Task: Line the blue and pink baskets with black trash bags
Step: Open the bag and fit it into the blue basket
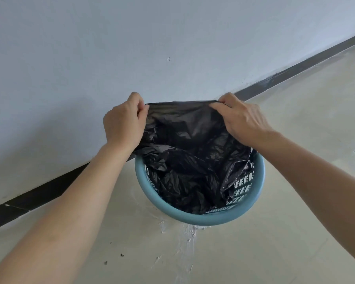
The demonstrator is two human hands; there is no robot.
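Head view, and we're right over the blue basket (pixel 200 219), sitting on the floor (pixel 295 160) just beside the wall (pixel 131 48). Both hands are up above it, well clear of the rim, and both are busy. The left hand (pixel 123 121) is pinched tight on one upper corner of the black trash bag (pixel 184 144); the right hand (pixel 241 119) is clamped on the other corner, fingers curled over the edge. Between the hands the top hem is pulled into a taut, nearly straight line.

Below the hands the bag drops down into the basket in a crumpled heap. Its lower part is already inside, filling most of the hollow. On the side under the right hand, the basket's slotted wall shows bare, so the plastic isn't spread against it there.

So where are we? By my reckoning, partway through basket one. The bag is in, but its mouth looks unopened and nothing is folded over the rim yet; that whole blue rim is uncovered. Left to do: open the mouth, stretch it round the rim, press the plastic down.

And the pink basket? Nowhere in view, so I can't say how it stands.
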